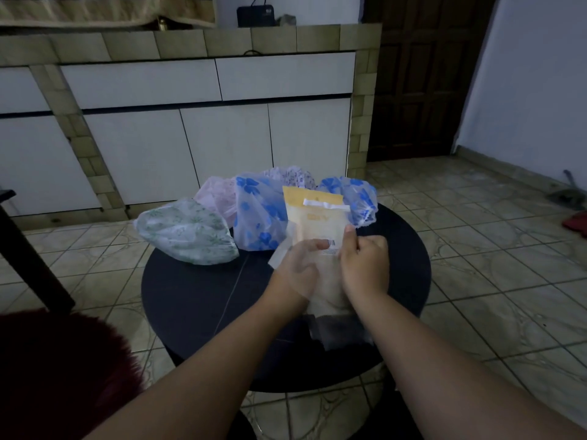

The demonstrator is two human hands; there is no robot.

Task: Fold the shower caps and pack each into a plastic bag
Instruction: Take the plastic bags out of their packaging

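Dim room: tiled floor [476, 249], white cabinets [222, 144], dark wooden door [419, 74].

The round dark counter [190, 300] stands on a tiled floor [476, 265]. Along its far edge lie a green-patterned shower cap [187, 231], a pink one [216, 193], two blue-flowered ones [254, 214] [359, 193], and a purple-printed one [293, 174].

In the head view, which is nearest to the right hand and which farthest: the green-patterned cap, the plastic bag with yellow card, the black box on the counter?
From the right hand:
1. Plastic bag with yellow card: held in both hands, touching it.
2. Green-patterned cap: on the round table's left side, beyond the left hand.
3. Black box: far behind, on top of the counter.
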